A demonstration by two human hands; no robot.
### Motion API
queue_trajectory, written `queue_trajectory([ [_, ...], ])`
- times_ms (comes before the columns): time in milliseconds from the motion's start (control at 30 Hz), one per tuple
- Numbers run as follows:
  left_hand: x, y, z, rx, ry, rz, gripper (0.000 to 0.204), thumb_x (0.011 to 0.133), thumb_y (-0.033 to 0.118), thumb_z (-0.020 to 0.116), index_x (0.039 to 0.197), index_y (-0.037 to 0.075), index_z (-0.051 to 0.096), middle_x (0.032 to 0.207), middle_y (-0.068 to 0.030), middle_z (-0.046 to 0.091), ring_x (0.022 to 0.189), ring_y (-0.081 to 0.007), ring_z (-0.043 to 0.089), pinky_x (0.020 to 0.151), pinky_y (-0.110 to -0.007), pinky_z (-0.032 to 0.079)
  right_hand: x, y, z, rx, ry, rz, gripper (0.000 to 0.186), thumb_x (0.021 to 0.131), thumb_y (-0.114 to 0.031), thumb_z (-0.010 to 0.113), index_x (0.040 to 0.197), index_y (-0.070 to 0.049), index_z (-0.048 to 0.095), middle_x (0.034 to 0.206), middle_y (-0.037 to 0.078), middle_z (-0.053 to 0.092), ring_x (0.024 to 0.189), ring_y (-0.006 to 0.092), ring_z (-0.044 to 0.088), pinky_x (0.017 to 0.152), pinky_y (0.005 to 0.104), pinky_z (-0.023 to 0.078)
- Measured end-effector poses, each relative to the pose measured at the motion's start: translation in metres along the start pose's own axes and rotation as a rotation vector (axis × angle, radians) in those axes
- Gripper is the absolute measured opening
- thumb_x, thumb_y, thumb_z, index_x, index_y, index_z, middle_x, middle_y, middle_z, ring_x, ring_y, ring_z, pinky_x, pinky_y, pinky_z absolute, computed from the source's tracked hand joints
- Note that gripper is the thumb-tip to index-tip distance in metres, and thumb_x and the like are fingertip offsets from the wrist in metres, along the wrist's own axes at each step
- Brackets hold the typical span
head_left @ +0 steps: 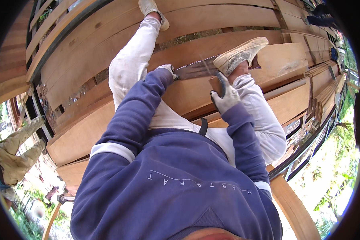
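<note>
A handsaw (194,73) lies across the boards, its row of bright teeth facing away from me. My left hand (168,69), in a pale work glove, is closed on the left end of the blade. My gloved right hand (229,97) grips a thin file (215,84) by its brown handle. The file's slim shaft, blurred, points up across the saw teeth. My right shoe (238,56) rests over the right part of the saw, hiding some of it. A dark reddish piece, seemingly the saw's handle, shows beyond the shoe.
Wooden boards (100,48) lie beneath and around me, with gaps between several of them. Stacked planks (322,90) stand at the right. Another person's legs (18,144) show at the left, and dark clothing (323,21) at the far right. Greenery lies beyond the edges.
</note>
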State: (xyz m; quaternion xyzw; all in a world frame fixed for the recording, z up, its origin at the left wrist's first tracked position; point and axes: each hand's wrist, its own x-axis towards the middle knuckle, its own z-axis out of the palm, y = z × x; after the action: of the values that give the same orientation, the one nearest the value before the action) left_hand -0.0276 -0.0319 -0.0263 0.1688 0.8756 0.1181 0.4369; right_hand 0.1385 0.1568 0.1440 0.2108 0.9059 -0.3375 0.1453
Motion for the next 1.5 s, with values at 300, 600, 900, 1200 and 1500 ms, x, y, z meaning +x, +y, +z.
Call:
queue_trajectory([
  [300, -0.004, 0.007, -0.031, -0.007, 0.028, 0.036, 0.037, 0.086, 0.031, 0.065, 0.118, 0.013, 0.063, 0.109, -0.014, 0.069, 0.102, -0.0299, 0.066, 0.089, -0.038, 0.051, 0.028, 0.025, 0.053, -0.132, -0.279, 0.097, 0.061, 0.092, -0.034, 0.057, 0.146, -0.015, 0.035, 0.11, 0.025, 0.061, 0.104, 0.0394, 0.061, 0.092, 0.0466, 0.047],
  [600, 0.001, 0.02, -0.057, 0.011, -0.089, 0.093, 0.04, 0.088, 0.034, 0.063, 0.119, 0.01, 0.061, 0.113, -0.0151, 0.067, 0.107, -0.0314, 0.063, 0.092, -0.04, 0.05, 0.036, 0.024, 0.047, 0.041, -0.059, 0.035, 0.066, 0.087, -0.02, 0.062, 0.146, -0.014, 0.032, 0.114, 0.024, 0.06, 0.102, 0.0403, 0.061, 0.091, 0.0469, 0.048],
  [900, 0.037, 0.001, -0.033, 0.169, -0.404, 0.153, 0.043, 0.084, 0.039, 0.067, 0.113, 0.007, 0.065, 0.11, -0.0165, 0.067, 0.103, -0.0332, 0.063, 0.089, -0.041, 0.05, 0.043, 0.012, 0.053, -0.063, -0.223, 0.066, 0.054, 0.089, -0.015, 0.06, 0.14, -0.014, 0.044, 0.109, 0.021, 0.061, 0.096, 0.0389, 0.061, 0.083, 0.0467, 0.049],
  [1200, 0.042, -0.003, -0.034, 0.131, -0.401, 0.216, 0.032, 0.082, 0.034, 0.07, 0.1, 0.008, 0.07, 0.095, -0.0163, 0.069, 0.089, -0.0334, 0.066, 0.08, -0.041, 0.051, 0.041, 0.015, 0.061, -0.168, -0.229, 0.061, 0.049, 0.091, -0.024, 0.056, 0.139, -0.019, 0.047, 0.102, 0.021, 0.062, 0.092, 0.0372, 0.064, 0.082, 0.046, 0.052],
  [1500, 0.035, 0.002, -0.038, 0.134, -0.341, 0.162, 0.033, 0.081, 0.035, 0.071, 0.101, 0.009, 0.07, 0.098, -0.0158, 0.07, 0.093, -0.0325, 0.066, 0.082, -0.04, 0.051, 0.048, 0.0, 0.052, -0.292, -0.306, 0.103, 0.044, 0.092, -0.029, 0.054, 0.135, -0.018, 0.051, 0.097, 0.019, 0.063, 0.087, 0.0355, 0.066, 0.078, 0.0452, 0.053],
])
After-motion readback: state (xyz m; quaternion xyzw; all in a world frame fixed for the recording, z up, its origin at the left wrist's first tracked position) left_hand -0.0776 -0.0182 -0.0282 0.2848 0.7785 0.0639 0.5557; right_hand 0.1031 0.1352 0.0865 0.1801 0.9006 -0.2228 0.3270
